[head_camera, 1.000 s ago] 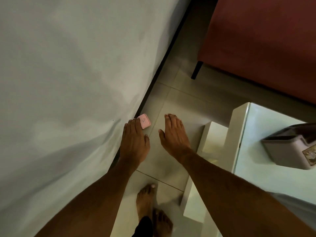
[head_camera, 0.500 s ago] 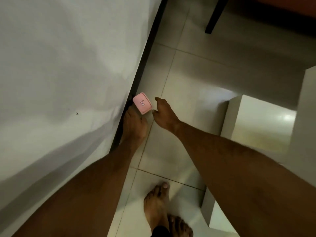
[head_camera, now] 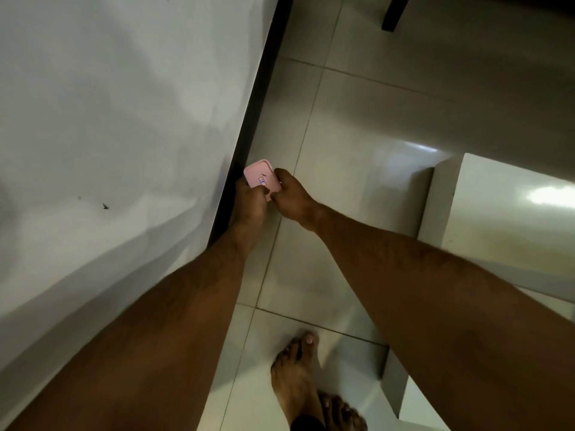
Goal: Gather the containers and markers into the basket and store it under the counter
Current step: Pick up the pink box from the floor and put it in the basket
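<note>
A small pink square container with a tiny label on its lid is down by the floor, at the dark foot of the white bed. My left hand grips it from the left and below. My right hand pinches its right edge with curled fingers. Part of the container is hidden behind my fingers. No basket or markers are in view.
The white sheet-covered bed fills the left side, with a dark base strip. A white stepped table stands at the right. A dark furniture leg is at the top. My bare feet stand on the pale tiled floor.
Both hands have reached down to the pink container and closed on it; a second ago they were open above it. The camera has dipped lower, and the grey basket on the table left the view.
</note>
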Tool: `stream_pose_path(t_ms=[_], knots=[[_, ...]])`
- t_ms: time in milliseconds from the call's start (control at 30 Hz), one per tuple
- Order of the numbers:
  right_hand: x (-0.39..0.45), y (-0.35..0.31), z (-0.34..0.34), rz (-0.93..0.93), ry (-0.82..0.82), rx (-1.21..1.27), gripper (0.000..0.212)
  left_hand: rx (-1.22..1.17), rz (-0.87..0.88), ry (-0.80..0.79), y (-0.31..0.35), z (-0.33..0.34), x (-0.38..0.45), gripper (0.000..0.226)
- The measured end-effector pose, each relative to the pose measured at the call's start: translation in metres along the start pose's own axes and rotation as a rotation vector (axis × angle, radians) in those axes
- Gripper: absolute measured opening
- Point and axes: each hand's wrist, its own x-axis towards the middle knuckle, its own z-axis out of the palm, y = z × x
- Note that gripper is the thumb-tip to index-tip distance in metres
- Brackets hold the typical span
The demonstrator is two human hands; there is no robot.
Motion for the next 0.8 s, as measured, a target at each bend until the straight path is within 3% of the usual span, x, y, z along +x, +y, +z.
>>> stream_pose_path(t_ms=[133,300,700,800], knots=[[-0.031,-0.013,-0.010,-0.030,0.049,0.023,0.042,-0.026,0.079,-0.016,0.012,-0.002,-0.037,0.045],[-0.090,-0.053,-0.040,-0.073,0.141,-0.025,0.061,-0.090,0.097,-0.018,0.063,-0.005,-0.107,0.038],[-0.250,-0.125,-0.123,-0.326,0.450,0.036,0.044,-0.025,0.300,-0.021,0.156,0.002,-0.243,0.060],[-0.280,-0.121,-0.145,-0.399,0.503,0.031,0.039,-0.015,0.348,0.001,0.174,0.013,-0.293,0.054]])
